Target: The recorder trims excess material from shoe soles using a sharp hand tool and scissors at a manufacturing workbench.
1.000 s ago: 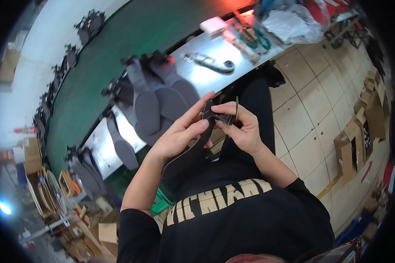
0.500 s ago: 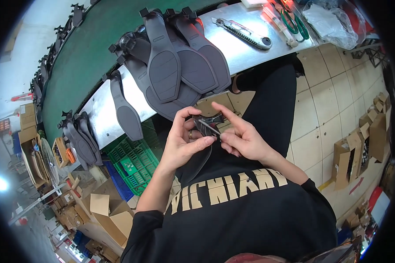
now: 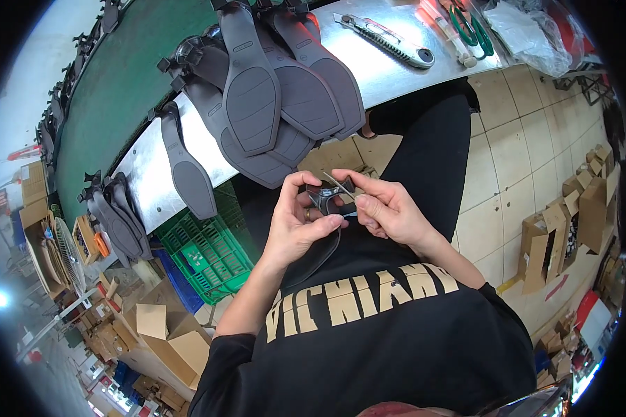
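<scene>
My left hand (image 3: 293, 217) is closed around the glossy black end of a dark shoe sole (image 3: 323, 200), held over my lap. Its flat part hangs below the fingers, hard to see against my black shirt. In my right hand (image 3: 389, 214) a thin metal rod (image 3: 339, 185) is pinched between thumb and fingers. The rod slants across the black end, close to its upper edge; whether it touches cannot be made out. On the metal bench edge ahead lies a pile of similar dark grey soles (image 3: 252, 111), with a single sole (image 3: 191, 179) to its left.
A utility knife (image 3: 389, 42), green-handled scissors (image 3: 474, 33) and a plastic bag (image 3: 528, 38) lie on the bench (image 3: 351, 73). Further left are more soles (image 3: 118, 219). A green crate (image 3: 209, 257) stands under the bench, and cardboard boxes (image 3: 544, 250) stand on the floor at right.
The rod has swung from lying across the middle of the black end to pointing up-left past its upper edge. My right hand has turned slightly. The view has shifted a little.
</scene>
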Tool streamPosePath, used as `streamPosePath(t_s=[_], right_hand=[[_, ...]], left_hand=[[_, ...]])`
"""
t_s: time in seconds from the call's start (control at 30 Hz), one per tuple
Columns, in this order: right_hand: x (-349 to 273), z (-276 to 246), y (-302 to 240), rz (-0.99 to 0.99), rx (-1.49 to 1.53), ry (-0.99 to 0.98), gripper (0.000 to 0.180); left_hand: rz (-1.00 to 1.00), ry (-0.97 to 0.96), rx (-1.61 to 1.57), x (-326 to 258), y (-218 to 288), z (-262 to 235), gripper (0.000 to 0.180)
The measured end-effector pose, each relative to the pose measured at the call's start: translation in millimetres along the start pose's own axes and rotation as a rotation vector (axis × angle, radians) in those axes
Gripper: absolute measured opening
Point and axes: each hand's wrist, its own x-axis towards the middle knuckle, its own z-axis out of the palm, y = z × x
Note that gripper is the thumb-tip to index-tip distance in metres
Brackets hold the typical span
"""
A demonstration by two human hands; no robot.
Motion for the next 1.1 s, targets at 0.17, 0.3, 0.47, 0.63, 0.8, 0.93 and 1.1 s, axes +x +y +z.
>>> streamPosePath(t_s=[0.17,0.3,0.47,0.63,0.8,0.93,1.1], right_hand=[[1.3,-1.7,-0.2,0.035,0.060,0.020,0.038],[2.0,-2.1,1.1,0.031,0.048,0.031,0.036],[7.8,-9.6,4.9,0.087,0.161,-0.004,0.039],[10.4,-13.9,-3.5,0.069,0.255,-0.003,0.047],[8.7,-12.6,-2.1,0.033,0.229,0.006,0.042],[7.6,-15.5,-5.9,-0.029,-0.005,0.067,0.042],[19.5,-6.9,10.2,-0.169,-0.010,0.091,0.043]], left_hand=[[0.023,0.007,-0.012,1.9,-9.2,1.6,0.055],[0.043,0.036,-0.067,1.2,-15.1,6.3,0.054],[-0.027,0.074,-0.109,-1.6,-17.0,6.7,0.054],[-0.054,0.107,-0.128,-2.8,-12.5,7.4,0.054],[-0.042,0.094,-0.131,-3.4,-13.5,4.6,0.053],[-0.170,0.062,-0.257,-4.1,3.5,5.2,0.053],[-0.577,-0.007,-0.650,8.8,5.5,-5.6,0.056]])
